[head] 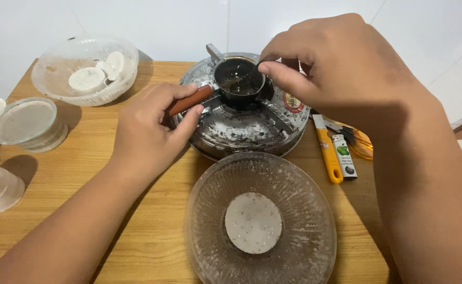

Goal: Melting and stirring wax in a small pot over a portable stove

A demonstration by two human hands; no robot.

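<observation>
Small dark pot (pixel 239 79) on burner (pixel 241 126): left hand (pixel 147 129) grips its handle (pixel 190 100), right hand (pixel 336 68) pinches something thin over it

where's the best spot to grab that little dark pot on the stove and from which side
Take the small dark pot by its reddish-brown handle, coming in from the left. The handle sticks out sideways, clear of the stove, and gives the fingers a straight bar to wrap. The left hand grips it this way now; the right hand is over the pot's rim.

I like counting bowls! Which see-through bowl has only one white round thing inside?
The big clear bowl nearest the camera holds a single white disc. The far bowl at the table's back-left corner holds several white pieces.
</observation>
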